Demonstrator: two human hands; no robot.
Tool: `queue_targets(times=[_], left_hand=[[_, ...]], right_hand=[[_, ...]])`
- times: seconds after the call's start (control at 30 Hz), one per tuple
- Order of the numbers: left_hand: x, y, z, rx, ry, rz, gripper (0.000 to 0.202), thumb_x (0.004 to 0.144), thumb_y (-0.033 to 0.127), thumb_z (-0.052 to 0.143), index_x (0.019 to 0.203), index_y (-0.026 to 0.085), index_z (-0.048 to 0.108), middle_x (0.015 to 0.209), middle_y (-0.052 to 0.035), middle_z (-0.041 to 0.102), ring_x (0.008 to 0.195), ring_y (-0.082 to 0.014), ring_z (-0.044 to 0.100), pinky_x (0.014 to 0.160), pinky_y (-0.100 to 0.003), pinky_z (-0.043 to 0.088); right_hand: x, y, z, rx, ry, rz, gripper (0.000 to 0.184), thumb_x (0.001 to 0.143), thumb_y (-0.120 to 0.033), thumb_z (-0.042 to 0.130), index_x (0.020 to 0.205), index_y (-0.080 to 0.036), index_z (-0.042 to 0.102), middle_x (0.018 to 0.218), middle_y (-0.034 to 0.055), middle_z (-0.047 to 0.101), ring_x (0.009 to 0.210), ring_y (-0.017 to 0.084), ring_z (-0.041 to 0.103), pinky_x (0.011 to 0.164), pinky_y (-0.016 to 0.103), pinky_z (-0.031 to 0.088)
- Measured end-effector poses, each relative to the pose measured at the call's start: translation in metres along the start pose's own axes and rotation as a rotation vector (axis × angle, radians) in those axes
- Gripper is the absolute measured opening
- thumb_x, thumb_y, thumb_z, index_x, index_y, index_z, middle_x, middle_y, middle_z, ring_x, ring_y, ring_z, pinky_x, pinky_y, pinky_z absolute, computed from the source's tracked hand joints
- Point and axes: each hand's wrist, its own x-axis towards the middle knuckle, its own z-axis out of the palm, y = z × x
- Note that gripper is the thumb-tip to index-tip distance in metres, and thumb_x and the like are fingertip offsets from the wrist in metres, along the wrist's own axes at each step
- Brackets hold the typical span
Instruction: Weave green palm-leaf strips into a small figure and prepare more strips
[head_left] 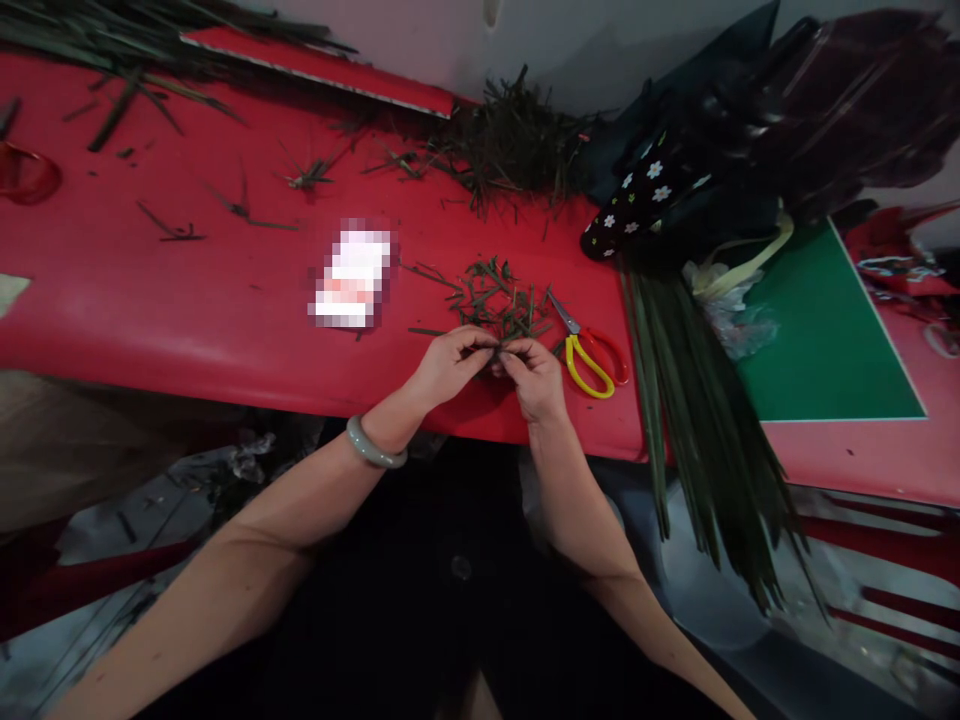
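Observation:
My left hand (454,365) and my right hand (536,375) meet at the fingertips over the front edge of the red table. Both are closed in a pinch on a small dark leaf strip (497,350), mostly hidden by the fingers. Just beyond them lies a loose pile of short cut leaf pieces (499,300). Scissors (589,355) with one yellow and one red handle rest to the right of my right hand, blades apart from it. A bracelet (375,445) is around my left wrist.
Long green leaves (697,400) hang over the table's front edge at right, beside a green board (840,340). A blurred-out bright rectangle (352,280) lies left of the pile. Leaf scraps (517,140) heap up at the back, near a floral-patterned dark item (637,205). Orange-handled scissors (26,172) sit far left.

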Motion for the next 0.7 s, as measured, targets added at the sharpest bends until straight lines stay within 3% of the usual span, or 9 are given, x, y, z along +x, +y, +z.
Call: queue_targets(times=[0.3, 0.57, 0.7], left_hand=[[0.0013, -0.0023, 0.0028, -0.034, 0.006, -0.089, 0.012, 0.067, 0.013, 0.054, 0.076, 0.015, 0.062, 0.075, -0.0027, 0.063, 0.072, -0.0119, 0.057, 0.072, -0.028, 0.047], [0.0023, -0.0023, 0.002, -0.124, -0.069, -0.176, 0.007, 0.065, 0.014, 0.054, 0.072, 0.014, 0.056, 0.066, 0.0015, 0.058, 0.062, -0.0083, 0.052, 0.063, -0.023, 0.044], [0.0022, -0.0028, 0.0017, -0.212, -0.07, -0.186, 0.008, 0.065, 0.017, 0.056, 0.071, 0.014, 0.054, 0.066, 0.0025, 0.055, 0.062, -0.0076, 0.051, 0.063, -0.023, 0.043]], right_hand=[[0.0016, 0.0066, -0.0038, -0.096, -0.018, -0.168, 0.009, 0.064, -0.019, 0.059, 0.069, -0.018, 0.052, 0.075, -0.0031, 0.056, 0.06, 0.007, 0.053, 0.059, 0.023, 0.046], [-0.0032, 0.004, -0.0002, -0.489, 0.131, -0.364, 0.011, 0.072, -0.023, 0.052, 0.08, -0.019, 0.059, 0.077, 0.0009, 0.062, 0.074, 0.013, 0.058, 0.07, 0.029, 0.048], [-0.0047, 0.0039, 0.0022, -0.6, 0.19, -0.351, 0.017, 0.075, -0.028, 0.051, 0.086, -0.019, 0.061, 0.082, 0.0026, 0.065, 0.074, 0.015, 0.06, 0.071, 0.03, 0.049]])
